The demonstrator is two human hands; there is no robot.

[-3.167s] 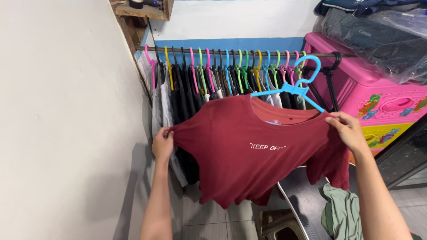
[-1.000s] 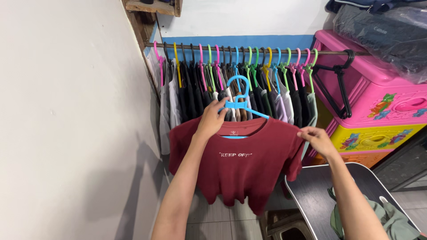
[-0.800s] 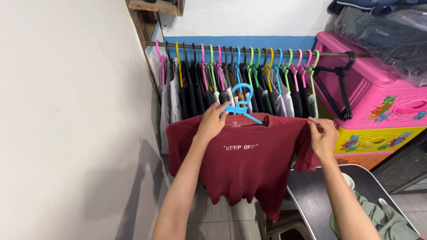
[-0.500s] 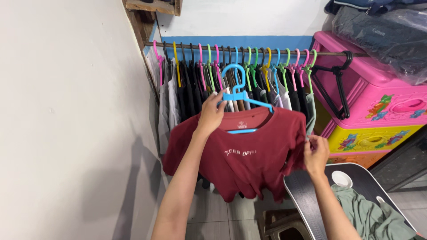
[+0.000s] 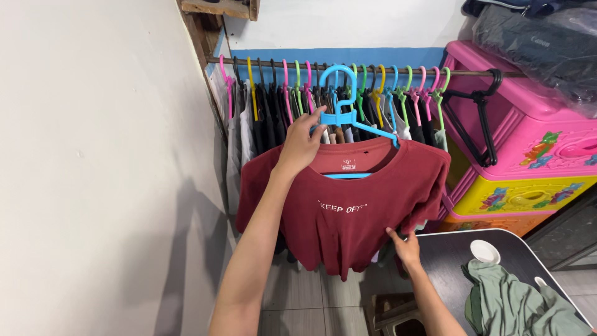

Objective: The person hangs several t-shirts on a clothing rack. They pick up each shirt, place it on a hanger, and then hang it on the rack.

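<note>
A dark red T-shirt (image 5: 348,205) with white lettering hangs on a light blue plastic hanger (image 5: 341,99). My left hand (image 5: 301,142) grips the hanger at its neck and holds it up just in front of the metal clothes rail (image 5: 373,70). My right hand (image 5: 405,244) is lower, its fingers touching the shirt's bottom hem on the right side. The hanger's hook is level with the rail, among the hooks of the other hangers.
The rail carries several dark and light garments on pink, green, yellow and blue hangers, plus empty black hangers (image 5: 479,124) at its right end. A pink and yellow plastic drawer chest (image 5: 535,155) stands right. A dark table (image 5: 448,261) holds a green cloth (image 5: 516,298) and a white lid.
My left hand has lifted the hanger and shirt up toward the rail. My right hand has slid from the shirt's right shoulder down to its bottom hem.
</note>
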